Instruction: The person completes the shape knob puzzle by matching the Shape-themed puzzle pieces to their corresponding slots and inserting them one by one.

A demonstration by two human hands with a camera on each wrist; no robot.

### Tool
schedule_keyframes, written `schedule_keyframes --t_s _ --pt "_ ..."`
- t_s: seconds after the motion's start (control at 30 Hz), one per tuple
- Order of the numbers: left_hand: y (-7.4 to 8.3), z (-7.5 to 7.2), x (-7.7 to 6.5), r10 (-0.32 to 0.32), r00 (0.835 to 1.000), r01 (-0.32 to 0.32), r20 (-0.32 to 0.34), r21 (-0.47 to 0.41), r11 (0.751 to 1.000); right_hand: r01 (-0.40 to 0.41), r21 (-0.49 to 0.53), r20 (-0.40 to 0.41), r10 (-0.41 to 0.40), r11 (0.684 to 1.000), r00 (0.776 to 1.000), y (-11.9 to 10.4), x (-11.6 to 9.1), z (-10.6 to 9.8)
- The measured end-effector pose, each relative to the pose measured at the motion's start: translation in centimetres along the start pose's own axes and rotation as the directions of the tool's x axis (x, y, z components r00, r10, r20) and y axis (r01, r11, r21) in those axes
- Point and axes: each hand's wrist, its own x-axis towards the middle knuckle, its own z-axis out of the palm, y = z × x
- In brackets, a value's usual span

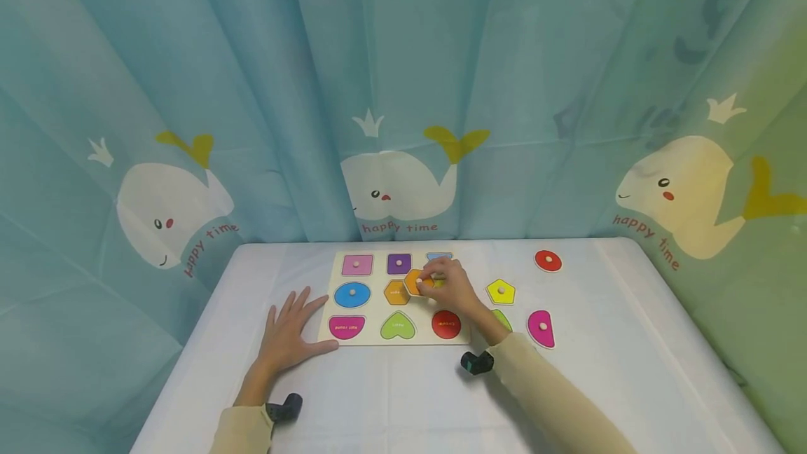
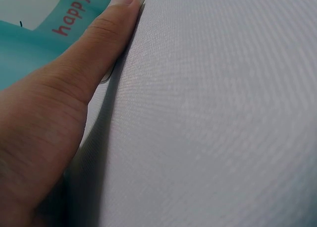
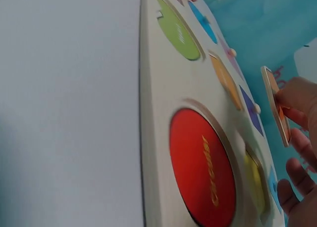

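My right hand (image 1: 455, 293) pinches an orange hexagon piece (image 1: 413, 280) by its knob. In the right wrist view the hexagon piece (image 3: 276, 106) is tilted on edge, raised above the puzzle board (image 1: 373, 328). Just beside it lies the orange hexagon recess (image 1: 394, 297). My left hand (image 1: 285, 336) rests at the board's left edge with fingers spread, thumb at the near corner. Knobbed pink (image 1: 357, 270), purple (image 1: 399, 258) and blue oval (image 1: 343, 296) pieces sit in the board. The right hand partly covers the yellow and light blue shapes.
Right of the board lie a yellow pentagon piece (image 1: 506, 293), a red round piece (image 1: 542, 259), a magenta half-round piece (image 1: 541, 338) and a green piece (image 1: 502, 319), partly behind the right wrist. A whale-print curtain (image 1: 403, 90) hangs behind the white table (image 1: 403, 405).
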Motion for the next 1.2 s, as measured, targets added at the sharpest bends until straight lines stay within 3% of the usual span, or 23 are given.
schedule_keyframes --t_s 0.33,0.67,1.2 --pt "0.3 -0.2 -0.1 -0.004 1.0 0.004 0.003 -0.015 1.0 0.109 -0.076 -0.013 -0.11 0.991 0.994 -0.7 0.8 3.0" --pt "0.3 -0.2 0.0 -0.002 1.0 0.002 0.002 -0.01 1.0 0.04 -0.168 0.021 -0.037 0.985 0.999 -0.8 1.0 4.4" --pt "0.4 -0.4 -0.2 0.006 1.0 -0.006 -0.004 -0.028 1.0 0.056 -0.195 0.003 -0.056 0.979 0.998 -0.7 0.8 4.9"
